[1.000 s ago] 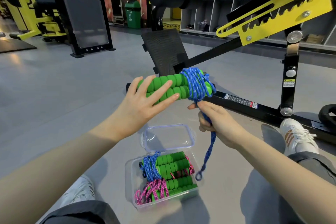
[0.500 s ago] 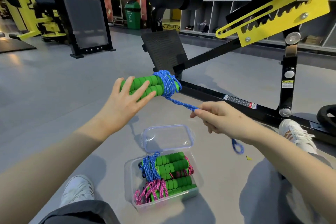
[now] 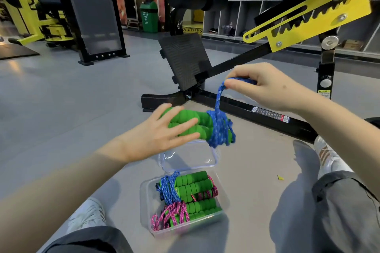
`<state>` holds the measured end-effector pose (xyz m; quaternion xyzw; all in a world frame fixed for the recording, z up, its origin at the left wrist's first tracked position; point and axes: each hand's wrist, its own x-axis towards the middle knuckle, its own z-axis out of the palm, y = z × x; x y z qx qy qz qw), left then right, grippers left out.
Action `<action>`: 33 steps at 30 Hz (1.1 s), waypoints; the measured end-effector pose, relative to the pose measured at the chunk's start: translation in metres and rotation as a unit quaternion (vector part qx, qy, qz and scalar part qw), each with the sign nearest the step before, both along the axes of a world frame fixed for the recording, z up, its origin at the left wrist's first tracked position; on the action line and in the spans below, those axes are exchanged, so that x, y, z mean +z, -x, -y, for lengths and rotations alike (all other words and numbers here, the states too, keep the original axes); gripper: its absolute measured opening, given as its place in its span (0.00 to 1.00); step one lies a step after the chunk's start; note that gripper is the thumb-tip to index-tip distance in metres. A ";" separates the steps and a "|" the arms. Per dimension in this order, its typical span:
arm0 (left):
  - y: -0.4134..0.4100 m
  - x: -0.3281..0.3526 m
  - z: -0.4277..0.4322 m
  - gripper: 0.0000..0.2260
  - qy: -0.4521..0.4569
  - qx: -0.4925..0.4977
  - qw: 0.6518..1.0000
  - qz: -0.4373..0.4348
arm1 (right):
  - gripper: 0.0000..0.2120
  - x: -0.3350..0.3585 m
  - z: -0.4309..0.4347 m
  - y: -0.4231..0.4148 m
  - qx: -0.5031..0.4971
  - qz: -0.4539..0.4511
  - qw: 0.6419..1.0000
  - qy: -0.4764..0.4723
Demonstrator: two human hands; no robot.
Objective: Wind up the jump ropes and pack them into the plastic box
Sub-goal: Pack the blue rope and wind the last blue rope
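Left hand [image 3: 160, 135] clasps the paired handles [image 3: 195, 115] steady while right hand [image 3: 267, 88] pinches the rope [image 3: 218, 98] end upward, taut, probably to cinch the wrap; open box [image 3: 145, 201] lies below both hands.

- Plastic box [image 3: 145, 207] on the floor between the legs; wound ropes [image 3: 191, 193] inside.
- Lid [image 3: 188, 157] at its twelve o'clock, touching.
- Handle pair [image 3: 191, 121] above the lid; left hand [image 3: 158, 135] at its nine o'clock, right hand [image 3: 265, 86] at one, on the rope [image 3: 219, 96].
- Bench frame [image 3: 267, 113] behind.
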<state>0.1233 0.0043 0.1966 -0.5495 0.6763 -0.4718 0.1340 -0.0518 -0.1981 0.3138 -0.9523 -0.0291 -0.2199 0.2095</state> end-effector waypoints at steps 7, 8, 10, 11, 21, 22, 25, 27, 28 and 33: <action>0.027 0.008 0.017 0.22 0.071 -0.107 0.991 -0.022 | 0.10 -0.012 0.030 -0.005 -0.017 -0.019 0.990 -0.137; 0.026 0.010 0.017 0.22 0.081 -0.112 0.990 -0.023 | 0.10 -0.017 0.037 -0.004 -0.020 -0.018 0.985 -0.169; 0.023 0.013 0.015 0.22 0.090 -0.110 0.990 -0.023 | 0.12 -0.031 0.048 -0.002 -0.015 -0.030 0.971 -0.235; 0.023 0.014 0.015 0.22 0.094 -0.109 0.989 -0.022 | 0.12 -0.036 0.050 0.000 -0.013 -0.037 0.961 -0.273; 0.038 0.025 0.029 0.15 0.186 -0.125 0.973 -0.045 | 0.17 -0.107 0.036 -0.004 -0.099 -0.044 0.911 -0.399; 0.038 0.025 0.028 0.16 0.188 -0.116 0.974 -0.054 | 0.22 -0.108 0.028 -0.006 -0.066 -0.041 0.890 -0.450; 0.034 0.025 0.025 0.18 0.191 -0.076 0.975 -0.084 | 0.18 -0.113 0.012 -0.004 -0.019 -0.014 0.865 -0.502; 0.029 0.024 0.023 0.21 0.200 -0.047 0.974 -0.097 | 0.14 -0.116 0.004 -0.001 -0.008 -0.015 0.841 -0.540; 0.025 0.024 0.021 0.22 0.205 -0.031 0.973 -0.101 | 0.13 -0.118 0.002 -0.001 -0.002 -0.019 0.831 -0.556; 0.017 0.018 0.021 0.24 0.210 0.011 0.971 -0.114 | 0.12 -0.122 -0.012 0.001 -0.040 0.011 0.843 -0.537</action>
